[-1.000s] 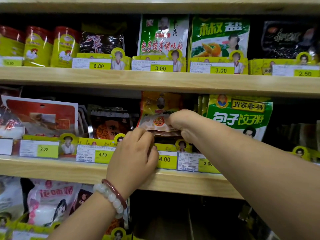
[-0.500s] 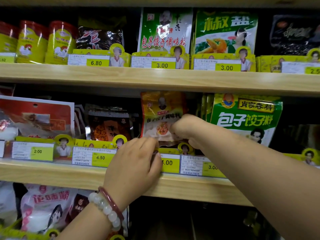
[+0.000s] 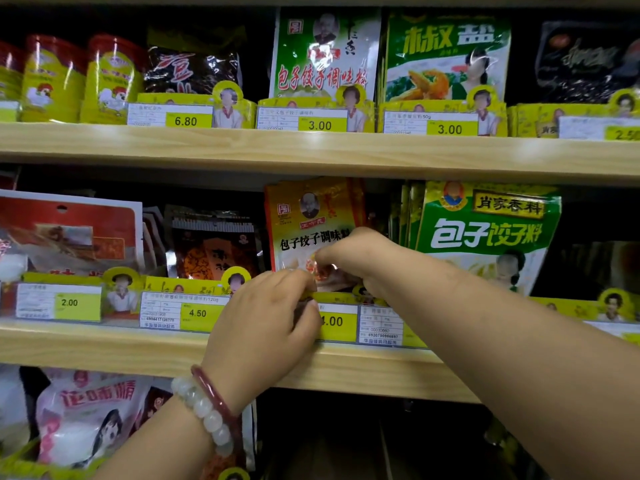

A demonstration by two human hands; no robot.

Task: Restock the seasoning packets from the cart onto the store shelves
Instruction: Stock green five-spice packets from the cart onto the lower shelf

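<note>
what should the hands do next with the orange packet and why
Probably ease the orange packet down behind the yellow tray front and let go. It stands upright, its lower part gripped by the right hand, while the left hand holds the tray front near the 4.00 tag. Whether it is fully seated is hidden.

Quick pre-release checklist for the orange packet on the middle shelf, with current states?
1. Right hand pinches the orange packet: ok.
2. Left hand steadies the packet's bottom edge at the yellow tray front: ok.
3. Packet upright, label facing out: ok.
4. Packet bottom seated behind the tray front: cannot tell, the hands hide it.
5. Sits above the 4.00 price tag: ok.
6. Clear of the green packet to its right: ok.
</note>
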